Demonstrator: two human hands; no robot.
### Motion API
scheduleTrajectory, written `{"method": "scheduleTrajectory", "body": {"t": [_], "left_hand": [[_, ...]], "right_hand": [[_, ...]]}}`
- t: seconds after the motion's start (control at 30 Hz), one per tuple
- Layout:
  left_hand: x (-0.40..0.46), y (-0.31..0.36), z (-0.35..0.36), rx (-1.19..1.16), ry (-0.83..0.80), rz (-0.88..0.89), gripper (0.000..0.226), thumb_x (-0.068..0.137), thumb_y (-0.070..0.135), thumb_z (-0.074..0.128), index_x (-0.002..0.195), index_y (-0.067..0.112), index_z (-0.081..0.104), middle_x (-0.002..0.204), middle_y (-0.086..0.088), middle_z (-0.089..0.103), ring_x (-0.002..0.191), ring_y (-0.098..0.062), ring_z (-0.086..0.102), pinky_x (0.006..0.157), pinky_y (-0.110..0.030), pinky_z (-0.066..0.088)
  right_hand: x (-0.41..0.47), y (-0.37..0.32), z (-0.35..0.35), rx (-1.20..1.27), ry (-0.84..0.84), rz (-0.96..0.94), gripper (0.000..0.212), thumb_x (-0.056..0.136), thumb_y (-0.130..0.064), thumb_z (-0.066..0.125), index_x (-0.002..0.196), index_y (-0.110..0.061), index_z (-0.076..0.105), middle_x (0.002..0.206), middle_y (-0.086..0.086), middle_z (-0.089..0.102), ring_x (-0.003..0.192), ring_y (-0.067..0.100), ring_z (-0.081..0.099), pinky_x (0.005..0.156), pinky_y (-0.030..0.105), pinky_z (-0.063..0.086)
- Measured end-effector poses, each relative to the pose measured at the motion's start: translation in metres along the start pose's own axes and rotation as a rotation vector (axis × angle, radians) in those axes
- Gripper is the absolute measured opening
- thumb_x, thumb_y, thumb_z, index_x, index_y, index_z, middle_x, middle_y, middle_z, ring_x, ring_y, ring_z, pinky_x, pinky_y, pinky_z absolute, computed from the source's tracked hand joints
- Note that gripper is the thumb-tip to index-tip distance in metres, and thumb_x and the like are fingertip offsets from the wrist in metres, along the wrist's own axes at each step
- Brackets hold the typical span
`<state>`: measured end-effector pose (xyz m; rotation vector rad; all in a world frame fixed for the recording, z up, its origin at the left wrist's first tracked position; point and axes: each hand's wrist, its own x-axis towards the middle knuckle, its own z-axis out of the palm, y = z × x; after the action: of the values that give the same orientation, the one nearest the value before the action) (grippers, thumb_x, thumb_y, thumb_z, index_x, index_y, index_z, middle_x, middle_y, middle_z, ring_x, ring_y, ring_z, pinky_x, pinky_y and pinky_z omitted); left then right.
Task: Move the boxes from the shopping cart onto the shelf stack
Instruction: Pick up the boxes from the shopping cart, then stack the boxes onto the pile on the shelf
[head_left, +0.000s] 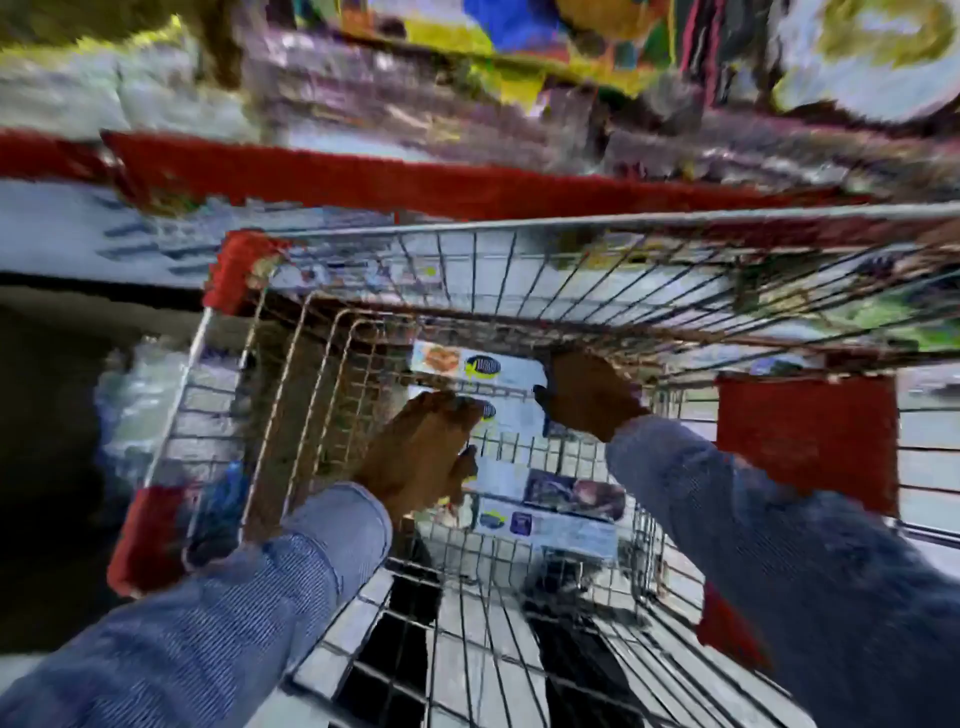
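Note:
Several flat white boxes with food pictures lie in the bottom of a wire shopping cart (519, 228). The far box (483, 366) shows a blue logo. A second box (514, 415) lies just below it, and a nearer box (566, 514) rests close to me. My left hand (426, 452) reaches down with fingers curled over the left edge of the second box. My right hand (587, 395) grips the right edge of the same pile, thumb on the far box's corner. Both sleeves are blue denim. The whole view is blurred.
A shelf with a red front edge (415, 182) runs across behind the cart, with blurred colourful packages (519, 47) above it. Red plastic corners (234, 270) mark the cart's rim and a red panel (805, 441) stands at right. My legs show under the cart.

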<state>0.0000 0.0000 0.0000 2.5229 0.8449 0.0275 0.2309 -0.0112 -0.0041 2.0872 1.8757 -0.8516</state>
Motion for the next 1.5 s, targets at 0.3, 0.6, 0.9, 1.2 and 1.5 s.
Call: {"method": "scheduleTrajectory", "body": {"t": [0.3,0.6,0.9,1.2,1.5], "left_hand": [[0.041,-0.02,0.049,0.228,-0.224,-0.069,0.052,0.06,0.002,0.08,0.109,-0.001,0.066,0.11,-0.024,0.068,0.103,-0.044,0.064,0.088,-0.052,0.054],[0.04,0.003,0.014,0.115,-0.229,-0.117,0.034,0.073,0.0,0.073,0.106,0.001,0.068,0.104,-0.022,0.069,0.087,-0.041,0.068,0.072,-0.044,0.06],[0.005,0.078,-0.188,0.205,-0.091,0.02,0.054,0.06,0.03,0.07,0.109,0.008,0.071,0.106,-0.016,0.076,0.091,-0.038,0.073,0.067,-0.047,0.063],[-0.022,0.168,-0.399,0.326,0.23,0.081,0.066,0.064,0.047,0.06,0.13,0.038,0.059,0.133,0.015,0.064,0.123,-0.016,0.057,0.087,-0.034,0.055],[-0.005,0.22,-0.525,0.365,0.511,0.183,0.061,0.064,0.06,0.06,0.123,0.049,0.057,0.118,0.02,0.072,0.106,-0.009,0.063,0.074,-0.031,0.057]], "right_hand": [[0.045,0.012,0.03,-0.191,-0.024,-0.115,0.063,0.081,-0.019,0.069,0.137,-0.005,0.043,0.13,0.023,0.055,0.117,0.041,0.055,0.096,0.046,0.046],[0.0,0.027,-0.018,-0.129,0.158,-0.151,0.04,0.063,-0.007,0.072,0.103,-0.004,0.068,0.095,0.023,0.071,0.088,0.042,0.068,0.072,0.041,0.053],[-0.102,-0.026,-0.182,-0.051,0.193,-0.319,0.051,0.077,-0.031,0.067,0.119,-0.004,0.059,0.114,0.021,0.066,0.108,0.038,0.06,0.087,0.04,0.048],[-0.223,-0.094,-0.407,-0.304,0.394,-0.357,0.032,0.075,-0.029,0.069,0.102,-0.014,0.06,0.09,0.009,0.065,0.081,0.028,0.063,0.055,0.03,0.038],[-0.29,-0.101,-0.533,-0.322,0.611,-0.316,0.05,0.079,-0.029,0.066,0.124,-0.016,0.052,0.118,0.014,0.061,0.105,0.034,0.06,0.083,0.046,0.053]]}}
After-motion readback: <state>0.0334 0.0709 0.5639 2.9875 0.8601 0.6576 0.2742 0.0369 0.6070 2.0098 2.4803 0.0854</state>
